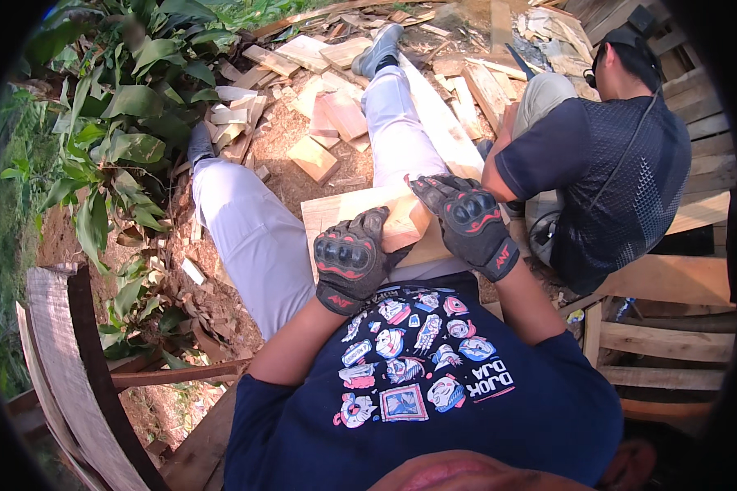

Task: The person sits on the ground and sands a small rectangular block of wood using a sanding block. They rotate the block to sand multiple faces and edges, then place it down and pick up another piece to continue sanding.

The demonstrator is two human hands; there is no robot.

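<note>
Head view: left hand (350,260) and right hand (469,222) both clamped on small wood block (403,224) over board (344,211); offcuts (319,123) already piled ahead, block uncut.

Outdoors, daylight | bare dirt ground (221,303) under me, wood offcuts (319,114) strewn far ahead | leafy plants (115,139) at my left | pallet slats (671,344) at my right | curved plank (65,368) near left
</note>
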